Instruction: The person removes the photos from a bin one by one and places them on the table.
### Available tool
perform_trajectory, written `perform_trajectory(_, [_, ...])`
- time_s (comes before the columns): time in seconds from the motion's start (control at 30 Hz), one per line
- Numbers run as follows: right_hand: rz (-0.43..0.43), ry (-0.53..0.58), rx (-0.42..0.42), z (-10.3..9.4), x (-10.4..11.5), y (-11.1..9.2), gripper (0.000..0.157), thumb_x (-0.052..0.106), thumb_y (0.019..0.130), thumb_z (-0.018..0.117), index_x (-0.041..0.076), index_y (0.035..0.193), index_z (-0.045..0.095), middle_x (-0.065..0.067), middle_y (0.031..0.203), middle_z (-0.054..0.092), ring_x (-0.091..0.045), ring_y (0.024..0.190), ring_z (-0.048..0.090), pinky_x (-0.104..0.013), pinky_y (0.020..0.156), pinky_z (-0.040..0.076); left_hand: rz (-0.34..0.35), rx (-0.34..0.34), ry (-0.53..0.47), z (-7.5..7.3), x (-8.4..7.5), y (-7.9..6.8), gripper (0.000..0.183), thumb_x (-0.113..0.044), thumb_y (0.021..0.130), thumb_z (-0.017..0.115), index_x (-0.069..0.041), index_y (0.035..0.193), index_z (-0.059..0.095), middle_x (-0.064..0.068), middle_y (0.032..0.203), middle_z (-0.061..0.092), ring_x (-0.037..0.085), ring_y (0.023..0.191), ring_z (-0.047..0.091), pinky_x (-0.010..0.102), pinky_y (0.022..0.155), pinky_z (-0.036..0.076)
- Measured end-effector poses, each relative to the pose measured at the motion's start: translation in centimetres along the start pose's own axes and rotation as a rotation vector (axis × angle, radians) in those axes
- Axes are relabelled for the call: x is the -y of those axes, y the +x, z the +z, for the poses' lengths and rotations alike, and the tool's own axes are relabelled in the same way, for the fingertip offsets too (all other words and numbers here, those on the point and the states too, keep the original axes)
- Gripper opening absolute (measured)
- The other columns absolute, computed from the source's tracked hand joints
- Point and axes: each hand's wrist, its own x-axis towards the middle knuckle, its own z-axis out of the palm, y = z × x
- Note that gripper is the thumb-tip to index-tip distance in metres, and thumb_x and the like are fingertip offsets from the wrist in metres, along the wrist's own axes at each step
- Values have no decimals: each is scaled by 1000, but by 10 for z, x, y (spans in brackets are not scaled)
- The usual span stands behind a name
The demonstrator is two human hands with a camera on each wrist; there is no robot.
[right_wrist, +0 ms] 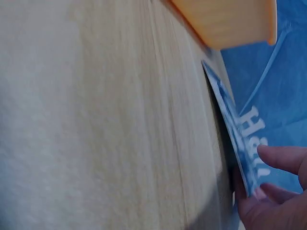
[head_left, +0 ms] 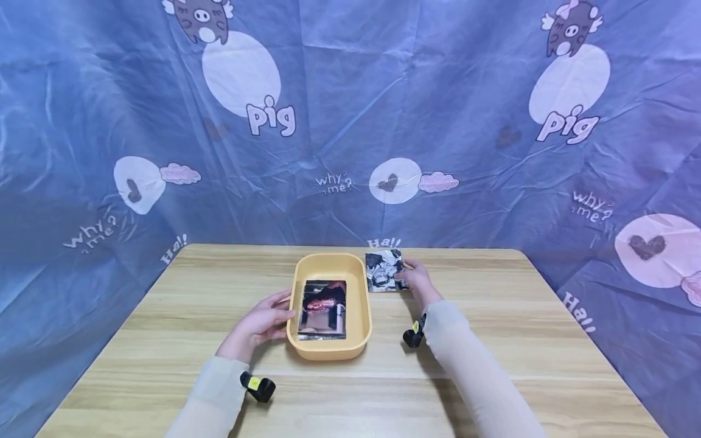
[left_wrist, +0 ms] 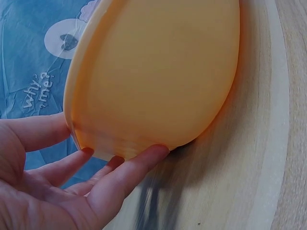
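Note:
A yellow plastic tray [head_left: 328,350] stands on the table, with a stack of glossy photo prints [head_left: 323,310] lying inside; the top one is dark with a pinkish-red patch. My left hand [head_left: 261,321] holds the tray's left side, the thumb at the rim and the fingers against the outer wall, as the left wrist view shows close up [left_wrist: 72,187]. To the right of the tray, my right hand [head_left: 417,281] pinches a black-and-white photo print [head_left: 383,271] by its right edge. In the right wrist view this print [right_wrist: 230,124] tilts up from the tabletop.
The wooden table [head_left: 493,340] runs back to a blue printed cloth [head_left: 339,134] hanging behind it. Small black cameras are strapped to the left wrist [head_left: 258,387] and the right wrist [head_left: 414,333].

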Motion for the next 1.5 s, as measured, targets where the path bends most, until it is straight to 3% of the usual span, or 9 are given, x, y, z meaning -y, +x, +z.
perform_trajectory(0.27, [-41,-18,16,3,14,-11,78,5,91,60,2,154,14,-28,157,17,-42,144,21,-49,120,23,3,-25,-1,-3,-2,2,70,2,92,52,-2,153,18,28,154,24,38,117,58,50,92,55])
perform_trajectory(0.37, [-35,72,29,4,24,-17,80,5,92,59,3,154,10,-28,158,12,-42,145,17,-48,121,18,-2,-29,4,-4,-2,1,71,2,92,53,-3,153,17,28,154,23,37,117,58,49,91,55])
perform_trajectory(0.5, [-27,242,40,9,40,-28,79,4,94,57,5,155,7,-27,159,12,-38,146,19,-49,121,21,-6,-28,9,-5,-1,0,71,2,92,52,-3,153,17,28,155,23,37,118,58,49,91,55])
perform_trajectory(0.67, [-68,384,78,26,57,-50,73,2,95,52,2,154,9,-28,155,23,-36,141,30,-51,117,30,-6,-26,8,-6,-1,-1,70,2,92,52,-4,153,18,27,155,23,38,120,57,50,93,54])
perform_trajectory(0.83, [-120,449,137,50,66,-74,67,-2,95,50,-2,152,15,-31,149,30,-36,134,38,-51,116,32,-8,-20,4,-5,-2,0,70,2,92,52,-3,153,17,27,155,22,39,122,55,51,93,54])
perform_trajectory(1.07, [-98,432,228,84,62,-99,71,-4,91,56,-2,152,19,-32,151,27,-41,135,38,-50,115,34,-7,-14,-1,-3,-2,2,70,2,92,52,-3,153,17,28,155,22,39,124,53,51,94,53])
perform_trajectory(1.27, [-45,361,280,107,41,-108,74,-3,90,57,-6,151,15,-37,149,26,-46,136,35,-59,113,31,-9,-12,-1,-2,0,1,71,2,92,52,-3,153,16,28,155,21,41,126,51,52,94,53])
perform_trajectory(1.37, [-33,303,267,117,30,-109,75,1,88,59,-7,149,17,-35,147,31,-47,135,35,-65,113,27,-9,-15,0,-2,2,1,71,2,92,52,-3,153,16,28,155,22,42,126,51,51,93,53])
perform_trajectory(1.5, [-47,223,209,126,21,-109,73,2,85,62,-11,146,24,-33,144,36,-44,133,37,-59,116,26,-3,-17,1,-3,3,1,71,1,92,52,-3,153,17,28,155,22,42,126,50,52,94,53])
